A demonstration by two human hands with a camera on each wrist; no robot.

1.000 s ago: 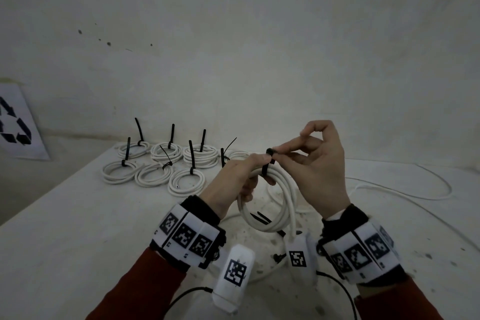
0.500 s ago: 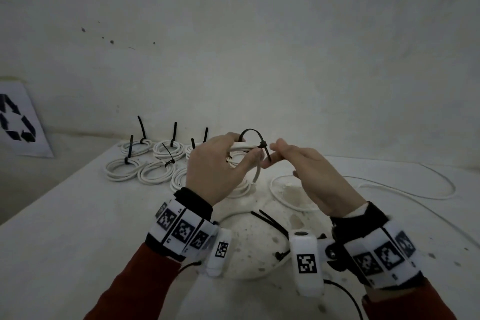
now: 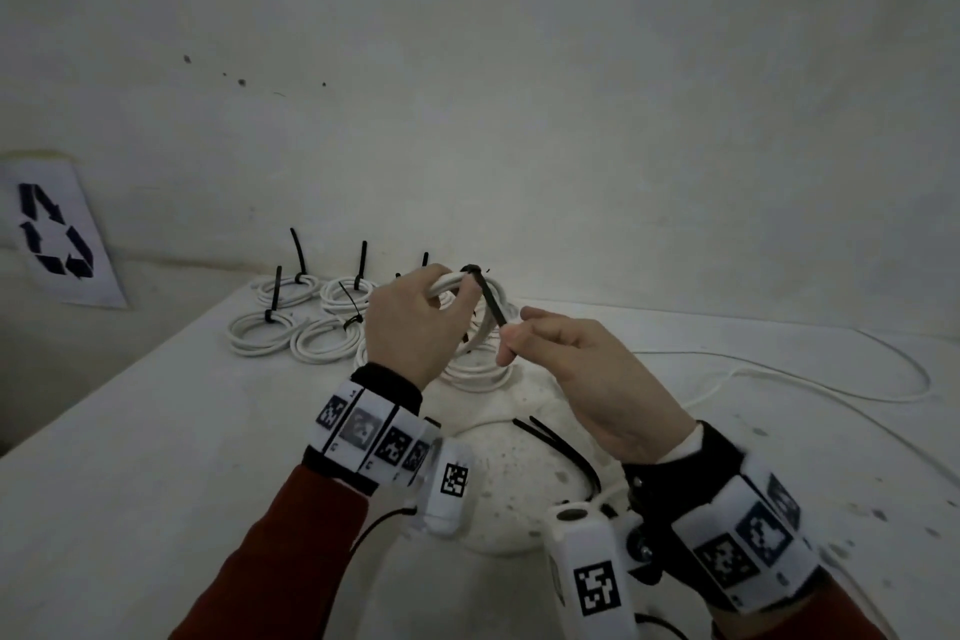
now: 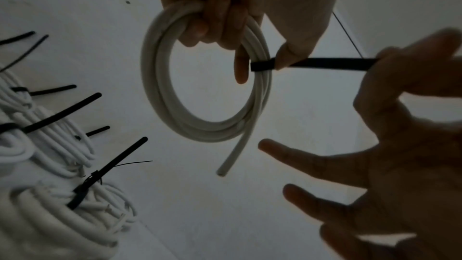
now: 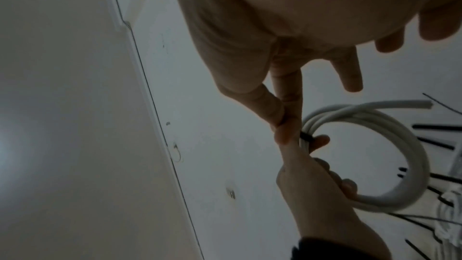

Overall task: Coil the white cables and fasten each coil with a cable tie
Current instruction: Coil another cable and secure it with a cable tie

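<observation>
My left hand (image 3: 415, 322) grips a white cable coil (image 4: 160, 78) above the table, fingers curled through it, with thumb and forefinger at the black cable tie (image 4: 312, 63) wrapped round it. My right hand (image 3: 582, 369) pinches the tie's tail (image 3: 491, 304) between thumb and forefinger, its other fingers spread. The tie sits snug on the coil (image 5: 395, 126), and one cable end (image 4: 225, 167) hangs free below. In the right wrist view the pinch (image 5: 285, 124) hides most of the tail.
Several tied coils (image 3: 291, 322) with upright black tails lie at the back left of the white table (image 3: 130, 457). Loose black ties (image 3: 556, 442) lie near my wrists. A loose white cable (image 3: 810, 385) runs off right. A recycling sign (image 3: 52, 234) leans on the wall.
The tie's wide loop has closed snug round the coil as my right hand drew the tail back toward me. My left hand lifted the coil away over the tied coils.
</observation>
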